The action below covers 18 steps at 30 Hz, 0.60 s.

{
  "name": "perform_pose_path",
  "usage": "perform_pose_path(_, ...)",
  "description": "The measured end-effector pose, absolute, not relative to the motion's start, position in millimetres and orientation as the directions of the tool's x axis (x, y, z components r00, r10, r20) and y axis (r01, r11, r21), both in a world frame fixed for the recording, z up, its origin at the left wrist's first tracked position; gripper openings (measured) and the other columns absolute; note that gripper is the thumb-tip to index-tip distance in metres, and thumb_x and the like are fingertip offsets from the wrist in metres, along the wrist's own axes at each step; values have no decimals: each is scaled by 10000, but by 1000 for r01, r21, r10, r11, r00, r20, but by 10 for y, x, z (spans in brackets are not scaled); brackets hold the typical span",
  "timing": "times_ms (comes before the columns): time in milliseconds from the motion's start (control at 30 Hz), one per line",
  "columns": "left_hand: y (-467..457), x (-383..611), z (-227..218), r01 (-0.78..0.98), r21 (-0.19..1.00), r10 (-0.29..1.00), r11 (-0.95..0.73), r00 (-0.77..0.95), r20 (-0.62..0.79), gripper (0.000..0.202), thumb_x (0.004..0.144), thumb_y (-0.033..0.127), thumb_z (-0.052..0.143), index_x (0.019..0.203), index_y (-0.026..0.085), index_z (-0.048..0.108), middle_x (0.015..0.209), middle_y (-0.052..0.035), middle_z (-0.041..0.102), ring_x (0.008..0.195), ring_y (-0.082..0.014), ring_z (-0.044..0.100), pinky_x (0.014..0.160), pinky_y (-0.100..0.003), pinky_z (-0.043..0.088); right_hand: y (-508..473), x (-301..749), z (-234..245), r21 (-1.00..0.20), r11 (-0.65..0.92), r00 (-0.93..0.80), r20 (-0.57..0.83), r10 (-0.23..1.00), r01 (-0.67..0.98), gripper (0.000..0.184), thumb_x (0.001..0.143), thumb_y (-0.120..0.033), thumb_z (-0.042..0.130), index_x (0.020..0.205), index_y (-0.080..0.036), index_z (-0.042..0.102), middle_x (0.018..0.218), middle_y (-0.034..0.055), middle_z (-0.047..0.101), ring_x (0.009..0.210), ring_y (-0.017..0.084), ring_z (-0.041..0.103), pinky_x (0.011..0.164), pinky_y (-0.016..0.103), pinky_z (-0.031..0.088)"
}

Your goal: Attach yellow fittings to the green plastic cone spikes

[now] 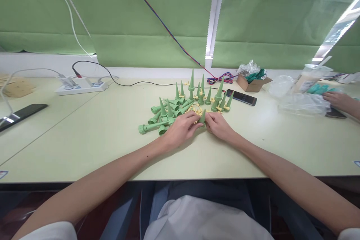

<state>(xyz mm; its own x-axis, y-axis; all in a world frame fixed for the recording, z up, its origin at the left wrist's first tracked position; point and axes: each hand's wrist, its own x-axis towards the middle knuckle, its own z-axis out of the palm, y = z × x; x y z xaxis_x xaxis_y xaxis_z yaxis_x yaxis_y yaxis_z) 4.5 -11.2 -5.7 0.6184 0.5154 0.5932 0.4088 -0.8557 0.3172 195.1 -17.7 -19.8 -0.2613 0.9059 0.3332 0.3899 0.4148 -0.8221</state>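
Between my hands stands a green plastic watering spike [203, 115], its pointed end up. My left hand [183, 126] grips it from the left with thumb and fingers. Closed in a pinch, my right hand [219, 125] meets its right side; what those fingertips hold is hidden. Just beyond lies a small pile of yellow valve pieces [196, 109]. Loose green spike parts [153, 126] lie heaped to the left. Behind, several green spikes [218, 93] stand upright, many with yellow valves at their sides.
A phone [242, 97] and a small cardboard box [251, 83] lie behind right. Farther right are a plastic cup [309, 78], clear bags [305, 104] and another person's hand [339, 99]. A power strip [81, 87] and another phone [24, 114] are at left; a black cable [135, 84] crosses the back.
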Motion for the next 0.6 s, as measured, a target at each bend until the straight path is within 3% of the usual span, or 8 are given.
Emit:
perform_pose_path(167, -163, 78, 6, 471, 483, 674, -738, 545, 499, 239, 987, 324, 503, 796, 187, 541, 757, -23, 568, 676, -153, 551, 619, -260, 443, -146, 1943, -250, -877, 384, -206, 335, 920, 289, 579, 972, -680, 385, 610, -231, 343, 477, -32, 353, 458, 122, 321, 444, 293, 253)
perform_pose_path(367, -177, 98, 76, 446, 656, 788, -609, 431, 439, 316, 991, 378, 483, 737, 190, 499, 681, -15, 593, 618, -152, 561, 601, -256, 445, -198, 1943, -195, -930, 331, -261, 284, 923, 160, 522, 995, -618, 420, 656, -222, 413, 501, -56, 337, 437, 105, 305, 428, 279, 251)
perform_pose_path(600, -157, 84, 81, 387, 747, 828, -541, 404, 390, 369, 1008, 407, 456, 720, 185, 518, 648, -6, 624, 544, -135, 563, 605, -263, 462, -233, 1945, -170, -873, 426, -315, 345, 884, 239, 473, 1001, -563, 461, 678, -225, 388, 541, -55, 373, 480, 102, 320, 464, 275, 272)
